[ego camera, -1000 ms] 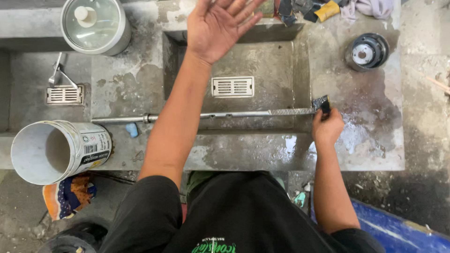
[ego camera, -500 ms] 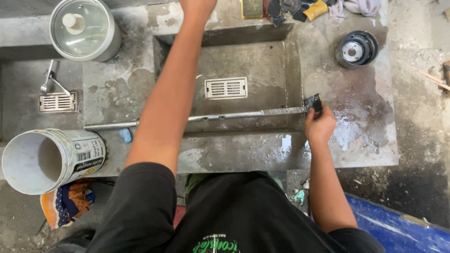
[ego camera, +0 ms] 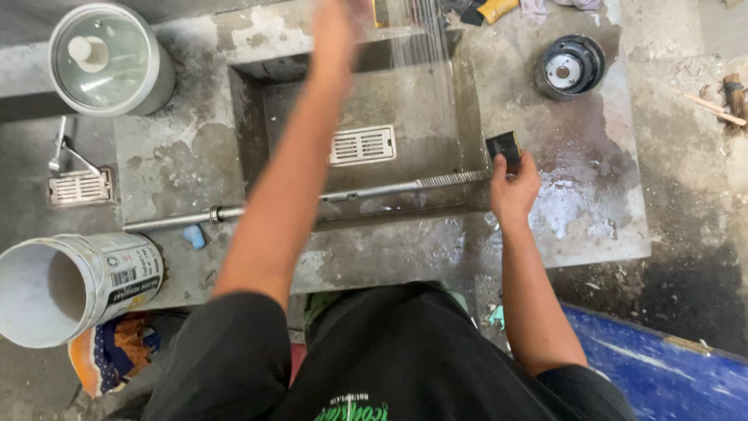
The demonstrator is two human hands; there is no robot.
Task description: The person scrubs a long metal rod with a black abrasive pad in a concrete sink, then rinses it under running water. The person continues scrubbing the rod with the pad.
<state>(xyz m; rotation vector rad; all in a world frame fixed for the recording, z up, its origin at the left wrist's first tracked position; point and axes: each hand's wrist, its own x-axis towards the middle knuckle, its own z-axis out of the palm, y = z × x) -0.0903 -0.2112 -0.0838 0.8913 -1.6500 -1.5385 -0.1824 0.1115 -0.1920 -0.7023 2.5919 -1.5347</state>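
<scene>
washing in hand, by the look of it: right hand [ego camera: 513,187] closed around a small black block [ego camera: 505,148], fingers curled and pinching it at the threaded end of a long metal rod [ego camera: 327,199]. rod lying across the front of a shallow concrete basin [ego camera: 249,117], reaching from the wet slab on the right to beyond the basin's left edge, a collar near that far end. left hand [ego camera: 336,31] stretched up to the top of the view, blurred; cannot tell whether fingers spread or closed, nor what is touched. thin streams of water [ego camera: 425,54] falling into the basin just right of that hand, above a white drain grate [ego camera: 362,145].

judged as the rinse-and-scrub step, 1 hand likely at the water, the other at the rod's toothed end. next move probably calls for a firm grip on the block and steady pressure along the teeth, rod kept from rolling.

around: round black metal part [ego camera: 570,67] on the slab to the upper right, lidded grey pot [ego camera: 109,58] upper left, white bucket [ego camera: 74,284] on its side lower left, small blue piece [ego camera: 195,235] below the rod.
</scene>
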